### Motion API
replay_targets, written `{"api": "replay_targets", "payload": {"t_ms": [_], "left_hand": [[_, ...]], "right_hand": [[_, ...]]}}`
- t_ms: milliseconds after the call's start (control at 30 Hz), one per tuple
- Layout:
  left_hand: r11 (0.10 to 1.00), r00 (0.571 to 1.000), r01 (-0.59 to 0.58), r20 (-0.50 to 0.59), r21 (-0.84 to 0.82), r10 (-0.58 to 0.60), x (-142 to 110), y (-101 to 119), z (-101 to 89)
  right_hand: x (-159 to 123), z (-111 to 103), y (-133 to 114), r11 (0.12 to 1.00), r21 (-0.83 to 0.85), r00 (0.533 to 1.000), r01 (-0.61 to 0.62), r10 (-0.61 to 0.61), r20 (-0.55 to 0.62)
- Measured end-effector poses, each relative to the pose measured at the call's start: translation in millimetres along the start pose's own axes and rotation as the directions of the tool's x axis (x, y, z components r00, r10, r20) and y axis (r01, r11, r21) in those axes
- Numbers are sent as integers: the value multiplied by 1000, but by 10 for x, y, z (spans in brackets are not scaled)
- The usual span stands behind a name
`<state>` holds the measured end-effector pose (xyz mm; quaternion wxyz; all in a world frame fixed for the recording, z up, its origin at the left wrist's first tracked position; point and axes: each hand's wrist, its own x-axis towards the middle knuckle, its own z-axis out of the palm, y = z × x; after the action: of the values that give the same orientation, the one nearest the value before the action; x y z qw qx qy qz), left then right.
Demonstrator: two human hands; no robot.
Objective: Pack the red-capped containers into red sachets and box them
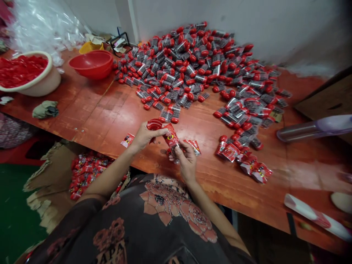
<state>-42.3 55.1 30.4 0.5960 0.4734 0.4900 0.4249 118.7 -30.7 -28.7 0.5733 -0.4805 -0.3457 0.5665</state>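
Note:
My left hand point(144, 137) is closed on a bunch of red printed sleeves point(154, 124), curled in its fingers. Its thumb reaches a red sleeve with a yellow and black print point(171, 135), which stands between both hands. At the lower end of that sleeve, my right hand point(187, 159) pinches a small clear jar point(174, 149) with dark contents; fingers cover much of it. Flat printed sleeves point(195, 146) lie on the table just beyond my right hand. Another sleeve point(127, 140) rests left of my left hand.
A large heap of red-capped clear jars point(189, 62) spreads against the wall. Sleeved jars point(255, 170) lie to the right. At left stand a red bowl point(92, 66) and a white tub point(52, 79) of red caps. Below the edge, a cardboard box point(52, 176) holds red packed pieces.

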Motion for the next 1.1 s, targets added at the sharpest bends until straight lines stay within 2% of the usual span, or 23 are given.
{"api": "replay_targets", "payload": {"t_ms": [100, 200, 400, 467, 667, 800, 967, 1033, 1100], "left_hand": [[999, 999, -33, -37, -35, 32, 6, 0, 33], [990, 999, -23, -31, -142, 19, -33, -27, 107], [960, 992, 97, -52, -264, -115, -176, -217, 298], [954, 986, 101, -96, -283, -133, -225, -279, 367], [955, 958, 7, -273, -297, -92, -352, -342, 513], [957, 971, 41, -213, -287, -105, -360, -320, 468], [956, 975, 31, -200, -292, -93, -345, -333, 438], [959, 975, 29, -203, -282, -89, -360, -358, 468], [962, 976, 47, -191, -270, -101, -378, -382, 495]], "right_hand": [[-20, 16, -21, 1000, -26, 1000, 7, -7, 13], [-17, 15, -41, 999, -17, 999, 33, -33, 22], [-1, 1, -26, 995, -50, 997, 82, -81, 12], [-11, 14, 6, 993, -66, 995, 103, -102, 4], [-49, 30, 148, 971, -175, 985, 165, -170, -17], [-28, -22, 158, 933, -257, 967, 254, -250, 50], [3, -52, 132, 835, -362, 905, 414, -420, 65], [-7, -37, 141, 866, -327, 919, 379, -393, 24], [-22, -14, 146, 935, -228, 957, 272, -287, -37]]}}
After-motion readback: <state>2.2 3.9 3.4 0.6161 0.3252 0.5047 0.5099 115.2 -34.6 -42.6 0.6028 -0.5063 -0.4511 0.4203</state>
